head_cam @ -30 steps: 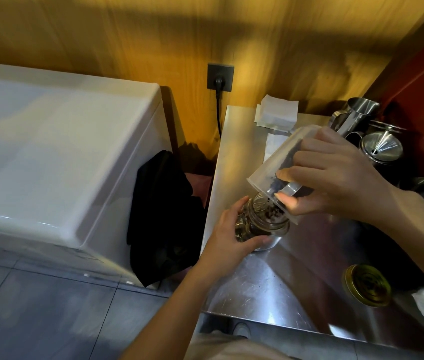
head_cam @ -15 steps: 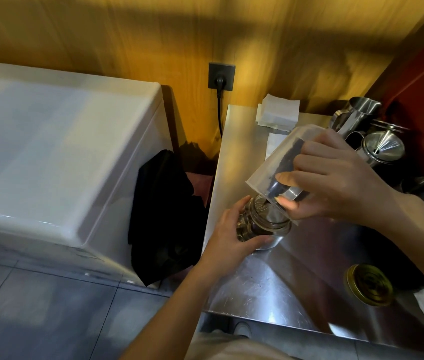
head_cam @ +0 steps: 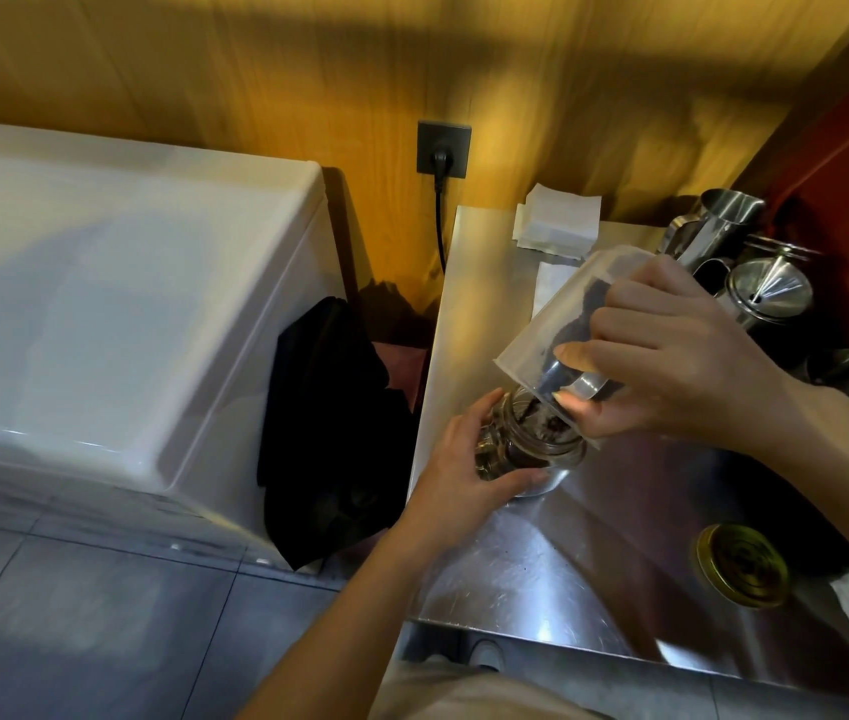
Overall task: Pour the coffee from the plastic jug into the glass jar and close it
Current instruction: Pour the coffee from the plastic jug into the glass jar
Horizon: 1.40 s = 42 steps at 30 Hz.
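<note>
My right hand (head_cam: 672, 356) grips a translucent plastic jug (head_cam: 562, 314), tilted steeply with its rim down over the mouth of a glass jar (head_cam: 536, 444). Dark coffee lies along the jug's lower wall and spills into the jar, which is partly filled with it. My left hand (head_cam: 464, 459) wraps the jar's left side and holds it upright on the steel counter (head_cam: 516, 563). A gold metal lid (head_cam: 742, 563) lies flat on the counter at the front right, apart from both hands.
Steel pitchers and a metal funnel (head_cam: 770, 288) crowd the counter's back right. White paper filters (head_cam: 557, 223) sit at the back edge. A white appliance (head_cam: 100, 304) stands to the left, with a black cloth (head_cam: 329, 433) in the gap between. A power cord (head_cam: 440, 226) hangs from the wall socket.
The jug has tipped a little steeper and coffee has slid down toward its rim into the jar. Both hands stay in place.
</note>
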### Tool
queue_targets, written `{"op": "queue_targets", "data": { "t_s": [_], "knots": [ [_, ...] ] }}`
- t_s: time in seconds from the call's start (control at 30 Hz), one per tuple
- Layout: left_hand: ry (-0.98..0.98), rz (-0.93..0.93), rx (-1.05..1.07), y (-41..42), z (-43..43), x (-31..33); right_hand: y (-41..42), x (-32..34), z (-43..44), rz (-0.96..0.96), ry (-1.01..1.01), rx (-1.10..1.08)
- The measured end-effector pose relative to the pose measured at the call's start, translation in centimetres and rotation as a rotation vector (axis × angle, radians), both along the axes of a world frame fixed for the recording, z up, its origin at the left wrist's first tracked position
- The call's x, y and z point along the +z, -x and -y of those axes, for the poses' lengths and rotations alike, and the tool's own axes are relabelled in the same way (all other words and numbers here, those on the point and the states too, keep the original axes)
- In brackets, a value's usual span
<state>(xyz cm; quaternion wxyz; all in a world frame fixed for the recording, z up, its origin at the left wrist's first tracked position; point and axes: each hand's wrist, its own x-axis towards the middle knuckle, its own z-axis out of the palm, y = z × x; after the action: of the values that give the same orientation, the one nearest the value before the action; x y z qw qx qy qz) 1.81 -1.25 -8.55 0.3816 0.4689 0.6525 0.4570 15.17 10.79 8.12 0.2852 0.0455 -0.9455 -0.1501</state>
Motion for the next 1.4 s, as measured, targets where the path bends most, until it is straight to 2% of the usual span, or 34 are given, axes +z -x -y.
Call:
{"op": "queue_targets", "data": {
  "t_s": [1.0,1.4],
  "knots": [
    [-0.044,-0.007,0.015,0.1,-0.3,-0.8,-0.3,0.4,1.0,0.0,-0.147,0.065],
    [-0.056,-0.012,0.007,0.1,-0.2,-0.6,-0.9,0.4,1.5,0.083,-0.181,0.121]
  ]
}}
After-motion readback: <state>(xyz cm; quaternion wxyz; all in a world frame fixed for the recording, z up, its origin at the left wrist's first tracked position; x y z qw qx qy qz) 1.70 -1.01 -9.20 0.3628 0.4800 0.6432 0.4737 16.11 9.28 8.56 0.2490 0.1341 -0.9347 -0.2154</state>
